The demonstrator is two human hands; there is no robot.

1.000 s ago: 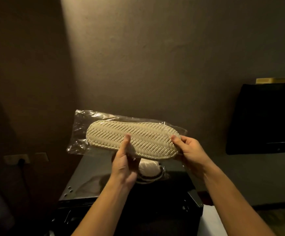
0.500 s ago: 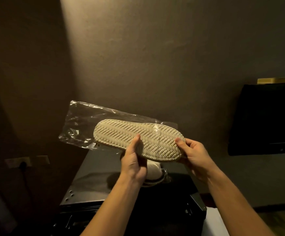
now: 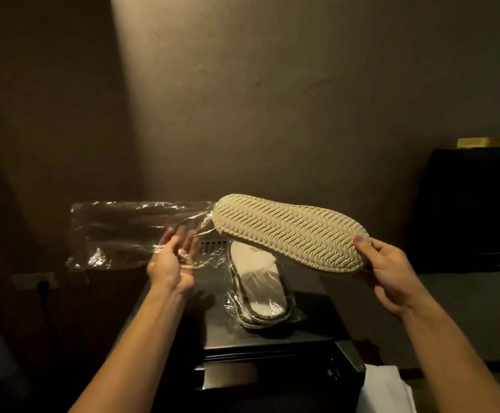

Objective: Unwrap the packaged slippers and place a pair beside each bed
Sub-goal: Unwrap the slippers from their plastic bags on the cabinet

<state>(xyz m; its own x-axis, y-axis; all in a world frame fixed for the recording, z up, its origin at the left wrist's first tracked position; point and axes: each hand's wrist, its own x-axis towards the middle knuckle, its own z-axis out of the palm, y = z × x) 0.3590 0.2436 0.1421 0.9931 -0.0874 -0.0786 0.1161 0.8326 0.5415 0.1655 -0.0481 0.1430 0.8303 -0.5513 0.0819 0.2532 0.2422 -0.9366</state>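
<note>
Wall socket [image 3: 35, 280] with a dark plug sits at the lower left of the frame, on a dim wall. Clear plastic wrapper [image 3: 129, 231] hangs in mid-air left of centre, empty and crinkled, its right end meeting the toe of the slipper. Left hand [image 3: 172, 260] holds the wrapper's lower right part, palm turned inward; the film blurs the fingers, so the exact grip cannot be told. Second packaged slippers [image 3: 259, 289] lie at centre on the top of a dark cabinet [image 3: 213, 329], wrapped in film, insoles upward. Unwrapped slipper [image 3: 290, 231] is held above them, right of centre, its wavy-treaded sole facing the camera and tilted down to the right. Right hand [image 3: 392, 272] grips the slipper's heel end, thumb on the sole and fingers curled behind. Dark television screen [image 3: 475, 210] occupies the right edge.
</note>
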